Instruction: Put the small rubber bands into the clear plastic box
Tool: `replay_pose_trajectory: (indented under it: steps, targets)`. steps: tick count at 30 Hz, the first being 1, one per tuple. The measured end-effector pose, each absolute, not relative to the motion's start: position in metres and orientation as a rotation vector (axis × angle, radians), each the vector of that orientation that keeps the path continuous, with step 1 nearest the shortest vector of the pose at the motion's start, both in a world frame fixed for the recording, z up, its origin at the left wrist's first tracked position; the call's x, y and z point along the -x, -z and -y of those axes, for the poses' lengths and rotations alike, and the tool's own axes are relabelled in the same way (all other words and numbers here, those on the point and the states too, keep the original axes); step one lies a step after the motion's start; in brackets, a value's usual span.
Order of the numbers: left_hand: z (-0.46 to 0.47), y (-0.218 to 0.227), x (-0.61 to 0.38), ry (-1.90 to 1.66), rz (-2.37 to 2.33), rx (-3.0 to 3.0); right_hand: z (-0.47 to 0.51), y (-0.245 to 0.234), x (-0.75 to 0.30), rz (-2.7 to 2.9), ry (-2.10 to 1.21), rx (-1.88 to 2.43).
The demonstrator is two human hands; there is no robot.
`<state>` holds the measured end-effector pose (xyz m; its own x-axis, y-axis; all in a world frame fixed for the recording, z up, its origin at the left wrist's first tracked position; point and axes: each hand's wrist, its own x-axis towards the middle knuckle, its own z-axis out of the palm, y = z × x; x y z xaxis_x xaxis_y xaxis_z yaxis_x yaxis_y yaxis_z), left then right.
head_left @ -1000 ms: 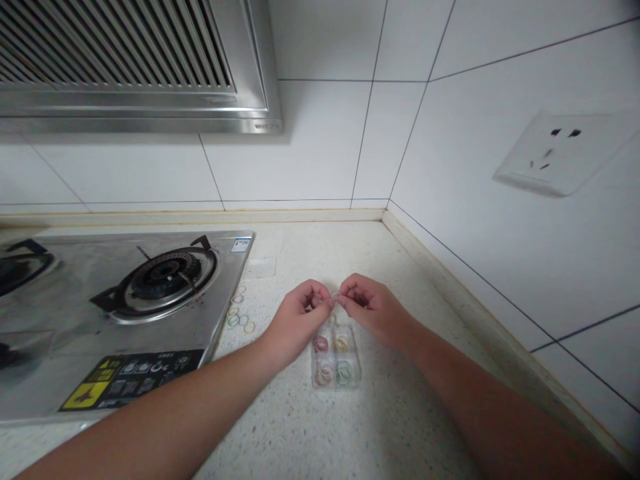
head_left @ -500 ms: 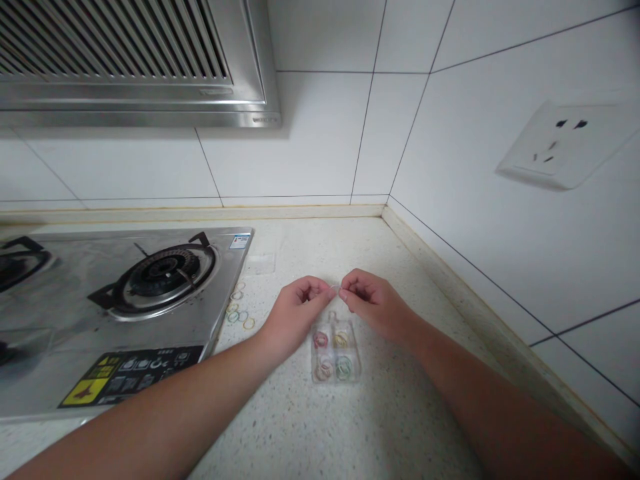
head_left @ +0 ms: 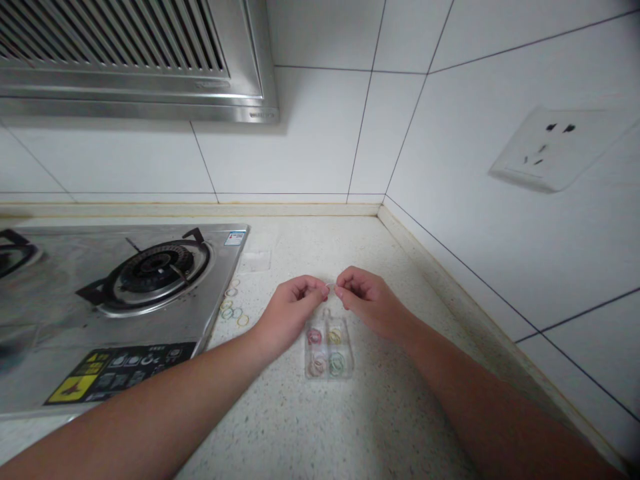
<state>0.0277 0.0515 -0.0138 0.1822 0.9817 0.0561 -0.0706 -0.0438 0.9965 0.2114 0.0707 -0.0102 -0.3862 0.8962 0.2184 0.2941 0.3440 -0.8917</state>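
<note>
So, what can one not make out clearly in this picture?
Head view: whatever the left hand and right hand pinch between their fingertips is too small to tell.
Head view: the far end of the clear box is partly hidden behind both hands.
Head view: on the stove, the left burner is cut off by the left edge; the warning label is too small to read.

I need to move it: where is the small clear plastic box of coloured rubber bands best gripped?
Its long side walls, from above at the near end: the clear plastic box lies flat on the speckled countertop; left hand and right hand crowd its far end.
</note>
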Motion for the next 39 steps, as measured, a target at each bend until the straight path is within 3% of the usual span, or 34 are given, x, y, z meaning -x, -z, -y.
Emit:
replay_pose_trajectory:
  steps: [39]
  targets:
    - [-0.055,0.019,-0.0255,-1.139,-1.003,-1.313,-0.0699,0.0089,-0.2107,1.819,-1.207,0.943]
